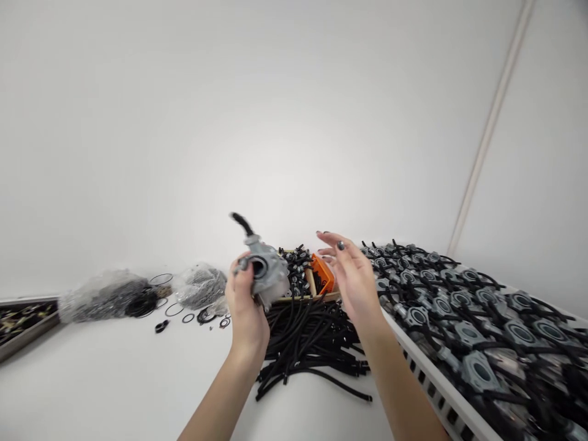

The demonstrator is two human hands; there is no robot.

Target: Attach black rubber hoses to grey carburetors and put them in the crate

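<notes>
Gripping in the fingers [243,283] of the left hand [248,315] a metal part [274,272], raised over the bench [138,380], with those of the right hand [353,278] parted near an orange box [327,275]. Reaching over black hoses [307,335], between clear bags [199,285] at left and a white crate [436,375] of similar parts [469,334] at right.

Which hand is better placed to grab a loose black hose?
Probably the right hand: its grip looks empty, near the black hoses, while the left hand holds the metal part.
</notes>
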